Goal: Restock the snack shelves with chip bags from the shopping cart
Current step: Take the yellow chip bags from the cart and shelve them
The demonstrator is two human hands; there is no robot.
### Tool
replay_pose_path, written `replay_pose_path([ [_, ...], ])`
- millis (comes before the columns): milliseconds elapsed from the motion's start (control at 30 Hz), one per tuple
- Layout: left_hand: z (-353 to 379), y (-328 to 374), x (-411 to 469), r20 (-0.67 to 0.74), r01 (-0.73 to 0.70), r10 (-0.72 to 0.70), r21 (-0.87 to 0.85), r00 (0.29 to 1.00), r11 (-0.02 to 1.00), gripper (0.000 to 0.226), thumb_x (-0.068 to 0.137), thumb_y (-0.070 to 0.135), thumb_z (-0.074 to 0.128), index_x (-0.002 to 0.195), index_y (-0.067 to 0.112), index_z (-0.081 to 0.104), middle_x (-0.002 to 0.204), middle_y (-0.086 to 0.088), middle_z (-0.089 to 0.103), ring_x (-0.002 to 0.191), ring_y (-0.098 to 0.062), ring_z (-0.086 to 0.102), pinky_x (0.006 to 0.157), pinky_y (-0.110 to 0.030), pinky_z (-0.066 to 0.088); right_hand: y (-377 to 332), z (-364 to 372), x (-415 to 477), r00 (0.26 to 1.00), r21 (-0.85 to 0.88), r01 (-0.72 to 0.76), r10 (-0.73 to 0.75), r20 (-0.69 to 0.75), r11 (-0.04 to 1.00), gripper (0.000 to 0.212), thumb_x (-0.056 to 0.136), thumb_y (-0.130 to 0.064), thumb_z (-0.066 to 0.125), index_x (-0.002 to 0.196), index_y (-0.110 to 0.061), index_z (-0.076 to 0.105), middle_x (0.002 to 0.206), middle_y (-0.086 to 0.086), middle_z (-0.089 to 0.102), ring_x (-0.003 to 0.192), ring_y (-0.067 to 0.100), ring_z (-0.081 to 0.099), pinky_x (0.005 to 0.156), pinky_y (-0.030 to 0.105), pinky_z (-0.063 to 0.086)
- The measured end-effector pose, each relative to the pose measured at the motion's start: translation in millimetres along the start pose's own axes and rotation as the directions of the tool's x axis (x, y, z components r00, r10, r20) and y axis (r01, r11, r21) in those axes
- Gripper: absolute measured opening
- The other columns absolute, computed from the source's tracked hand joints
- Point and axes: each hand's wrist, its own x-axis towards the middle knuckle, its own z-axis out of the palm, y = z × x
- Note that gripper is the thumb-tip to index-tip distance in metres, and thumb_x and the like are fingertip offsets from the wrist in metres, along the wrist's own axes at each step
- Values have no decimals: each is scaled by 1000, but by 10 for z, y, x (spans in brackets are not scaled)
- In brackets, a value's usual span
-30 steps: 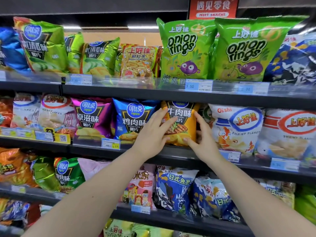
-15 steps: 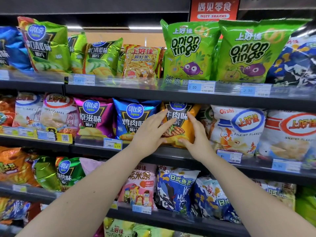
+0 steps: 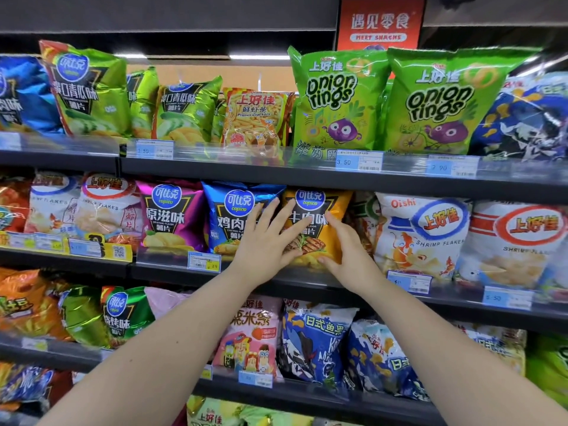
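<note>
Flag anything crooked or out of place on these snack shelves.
On the top shelf, the front green cucumber chip bag leans, its top tipped left, rather than standing square. On the third shelf down, a pale pink bag shows no label, apparently turned or slumped behind the green barbecue bag. No spills or tears visible.

bags packed edge to edge, upper shelf (image 3: 307, 176) low overhead, aisle open
</note>
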Motion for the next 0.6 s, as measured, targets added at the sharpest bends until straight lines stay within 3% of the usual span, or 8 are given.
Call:
replay_pose_path([
  [200,146,-1,-145,0,-15,15,13,1000,1000,70,91,57,54,152,38,27,162,-4,21,147,-33,22,118,-57,14,77,33,-100,997,-161,-2,14,75,987,89,91,-33,64,148,-51,-2,156,-4,16,136,19,35,107,42,42],
  [300,103,-11,-177,-78,8,-10,-23,997,1000,63,93,53,52,150,35,33,160,-4,27,146,-33,25,118,-56,15,15,25,-116,999,-254,14,-26,-41,967,81,92,-40,61,150,-47,5,160,-4,3,146,22,11,117,45,25],
  [400,93,-80,-214,-147,125,-126,-22,981,992,58,97,53,43,151,34,34,159,-6,29,145,-35,25,117,-58,15,-126,85,-48,976,-441,68,-151,-155,895,78,92,-40,60,153,-36,11,162,3,-6,149,26,-3,115,41,10],
  [500,158,-217,-232,-121,228,-220,60,968,972,58,100,52,33,154,33,25,162,-10,19,148,-38,16,118,-61,9,-213,292,97,963,-614,109,-236,-128,782,78,92,-50,53,154,-27,12,162,11,-3,148,36,-4,117,50,9],
  [600,216,-360,-207,-83,235,-226,133,971,963,59,101,44,34,156,33,17,163,-10,14,149,-38,12,116,-64,9,-247,509,234,965,-704,68,-226,-134,707,77,90,-57,44,155,-28,15,162,14,5,146,45,1,116,61,11],
])
